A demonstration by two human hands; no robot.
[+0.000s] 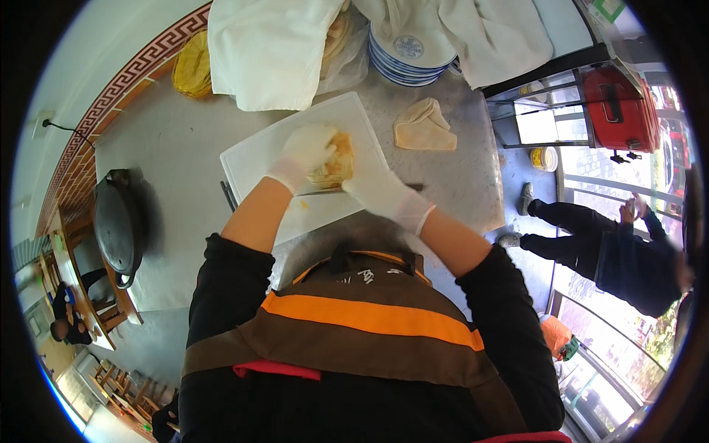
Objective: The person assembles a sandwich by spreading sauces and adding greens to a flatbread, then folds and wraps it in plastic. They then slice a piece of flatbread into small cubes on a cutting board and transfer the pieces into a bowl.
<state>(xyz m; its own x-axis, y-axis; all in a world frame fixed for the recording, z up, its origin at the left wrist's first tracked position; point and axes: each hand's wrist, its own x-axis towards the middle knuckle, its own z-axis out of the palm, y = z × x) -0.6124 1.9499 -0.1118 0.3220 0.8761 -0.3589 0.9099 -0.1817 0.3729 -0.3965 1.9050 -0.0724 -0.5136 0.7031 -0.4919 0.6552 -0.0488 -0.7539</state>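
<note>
A browned, layered piece of flatbread lies on a white plastic cutting board, seemingly cut into strips. My left hand, in a pale disposable glove, grips it from the left and above. My right hand, gloved too, has its fingertips against the lower right corner. A thin knife blade shows below the bread. Beyond the right hand a dark handle end sticks out; the stretch between is hidden. A folded pale flatbread rests on the metal table to the right.
White cloths partly cover bagged flatbreads beside stacked blue-rimmed plates. A yellow basket is at back left, and a black electric griddle at the left edge. Someone in dark clothes stands right; others sit left.
</note>
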